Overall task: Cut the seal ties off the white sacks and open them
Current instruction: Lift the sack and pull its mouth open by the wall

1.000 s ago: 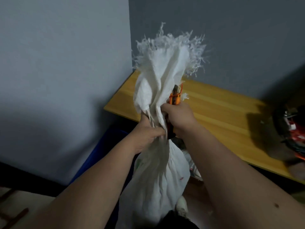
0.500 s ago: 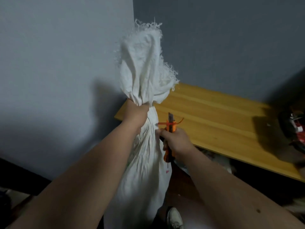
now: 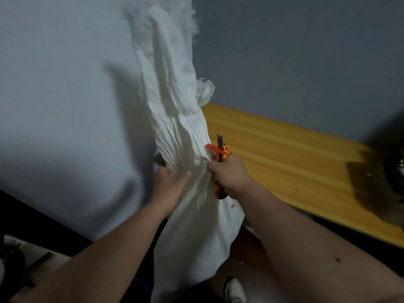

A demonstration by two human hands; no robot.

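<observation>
L hand (image 3: 169, 182) grips sack (image 3: 175, 127); R hand (image 3: 229, 176) holds cutter (image 3: 221, 149).

Plain back room or small workshop/storage corner, home or shop cannot tell. Bare grey painted walls (image 3: 295, 53) meet in corner beyond fingers, no decoration. Yellow wooden desk (image 3: 290, 162) right of fingers, set against far wall, plank grain showing. Dark blurred gear (image 3: 393, 167) at desk's far right end, kind unclear. Dark floor strip (image 3: 32, 217) lower left. Filled white sack (image 3: 192, 232) standing on floor and orange utility knife (image 3: 221, 154) suggest unpacking or sorting work. Dim indoor light, hard shadows on wall.
</observation>
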